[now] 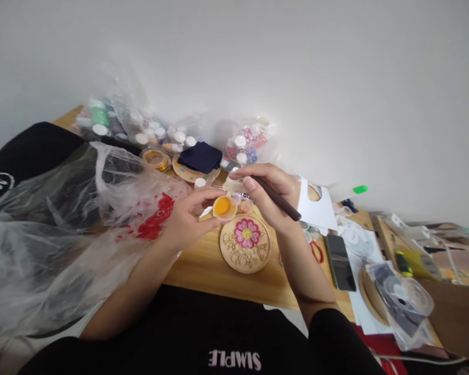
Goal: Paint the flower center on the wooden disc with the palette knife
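My left hand (193,211) is closed around a small clear cup (224,207) with yellow-orange paint or powder inside. The cup's pale lid (233,185) stands raised, and the fingertips of my right hand (271,190) are at it. My right hand also grips a slim dark brown stick-like handle (279,199), which slants down toward my wrist; its working end is hidden. Below both hands lies a round wooden disc (234,263) with a pink flower (246,233) and gold leaf outlines. A small cup with peach contents (246,207) stands just behind the disc.
On the left spreads a large clear plastic bag (117,208) with red print. Bagged bottles (152,130), a tape roll (155,159) and a navy cloth (200,157) line the back. To the right are a phone (340,263), red-handled scissors (317,252) and a packaged round item (404,299).
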Available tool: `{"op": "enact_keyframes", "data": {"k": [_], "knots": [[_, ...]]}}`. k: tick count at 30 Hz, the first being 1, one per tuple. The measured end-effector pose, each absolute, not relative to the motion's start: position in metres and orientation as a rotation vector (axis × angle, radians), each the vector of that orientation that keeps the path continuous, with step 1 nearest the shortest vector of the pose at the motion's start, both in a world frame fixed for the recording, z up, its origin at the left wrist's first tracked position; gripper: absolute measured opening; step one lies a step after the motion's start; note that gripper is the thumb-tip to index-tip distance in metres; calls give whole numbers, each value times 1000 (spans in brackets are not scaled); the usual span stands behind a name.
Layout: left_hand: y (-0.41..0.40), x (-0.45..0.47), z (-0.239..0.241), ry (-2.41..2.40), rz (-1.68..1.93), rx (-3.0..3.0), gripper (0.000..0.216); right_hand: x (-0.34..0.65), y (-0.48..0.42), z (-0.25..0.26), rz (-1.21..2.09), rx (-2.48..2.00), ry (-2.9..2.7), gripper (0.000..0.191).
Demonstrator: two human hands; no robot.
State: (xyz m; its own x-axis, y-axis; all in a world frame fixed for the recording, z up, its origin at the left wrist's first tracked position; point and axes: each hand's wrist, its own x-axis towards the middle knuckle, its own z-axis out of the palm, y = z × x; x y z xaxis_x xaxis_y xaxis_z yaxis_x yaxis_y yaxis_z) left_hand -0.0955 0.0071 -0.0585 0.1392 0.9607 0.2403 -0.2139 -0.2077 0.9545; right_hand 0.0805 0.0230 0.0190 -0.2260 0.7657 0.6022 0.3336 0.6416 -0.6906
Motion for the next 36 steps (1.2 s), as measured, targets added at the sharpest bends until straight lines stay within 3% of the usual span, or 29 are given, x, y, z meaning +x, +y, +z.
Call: {"op": "enact_keyframes", "data": {"k": [5,14,19,36], "knots": [[1,-96,-54,867,1369,1192,37,89,17,0,538,-922,-1809,42],[-19,-140,-64,1070,1292,1143,38,55,-27,-43,85,-1122,-1979,7],[-25,-161,-67,948,1189,1367,29,40,-43,-54,125,-1072,-2172,18],[-17,-144,-76,944,1243,1118,41,53,-45,-62,161,-1081,-2457,37]]}}
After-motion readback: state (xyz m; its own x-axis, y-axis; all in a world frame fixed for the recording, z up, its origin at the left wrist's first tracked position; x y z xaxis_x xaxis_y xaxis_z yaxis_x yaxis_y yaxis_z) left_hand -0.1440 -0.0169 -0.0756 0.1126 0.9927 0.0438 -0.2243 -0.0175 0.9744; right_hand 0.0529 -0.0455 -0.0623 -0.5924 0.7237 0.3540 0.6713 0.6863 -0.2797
